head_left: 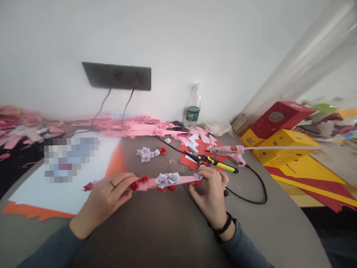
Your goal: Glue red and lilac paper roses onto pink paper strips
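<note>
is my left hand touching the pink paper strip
Touching. The head view shows the left hand gripping the pink paper strip, which runs out from between its fingers and thumb.

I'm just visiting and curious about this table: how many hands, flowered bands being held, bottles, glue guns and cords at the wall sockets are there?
Hands: 2 (left hand, right hand)
Flowered band: 1
Bottle: 1
Glue gun: 1
Wall cords: 2
Total: 7
</note>
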`<state>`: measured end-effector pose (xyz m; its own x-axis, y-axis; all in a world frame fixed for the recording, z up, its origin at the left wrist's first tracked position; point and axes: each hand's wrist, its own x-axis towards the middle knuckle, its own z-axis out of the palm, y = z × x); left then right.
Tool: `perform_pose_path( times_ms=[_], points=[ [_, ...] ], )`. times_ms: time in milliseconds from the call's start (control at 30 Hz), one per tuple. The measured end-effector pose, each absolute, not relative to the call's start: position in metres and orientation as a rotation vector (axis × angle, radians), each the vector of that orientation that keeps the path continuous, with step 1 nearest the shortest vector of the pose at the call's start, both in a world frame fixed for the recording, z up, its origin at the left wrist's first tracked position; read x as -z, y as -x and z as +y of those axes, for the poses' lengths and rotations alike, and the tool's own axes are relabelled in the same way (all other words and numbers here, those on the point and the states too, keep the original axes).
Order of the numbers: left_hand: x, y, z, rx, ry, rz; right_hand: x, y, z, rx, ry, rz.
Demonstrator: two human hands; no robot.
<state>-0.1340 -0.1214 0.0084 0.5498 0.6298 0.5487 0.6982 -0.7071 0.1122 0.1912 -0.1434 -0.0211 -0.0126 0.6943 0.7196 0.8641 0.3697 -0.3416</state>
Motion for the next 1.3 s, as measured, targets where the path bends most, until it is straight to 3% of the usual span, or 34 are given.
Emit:
perform_pose_path(
  times_ms=[1300],
  points=[
    [0.004,0.13,-0.106,0.969,2.579,-0.93,0.034,-0.19,-0.139,0.147,1.417,-1.84]
  ],
)
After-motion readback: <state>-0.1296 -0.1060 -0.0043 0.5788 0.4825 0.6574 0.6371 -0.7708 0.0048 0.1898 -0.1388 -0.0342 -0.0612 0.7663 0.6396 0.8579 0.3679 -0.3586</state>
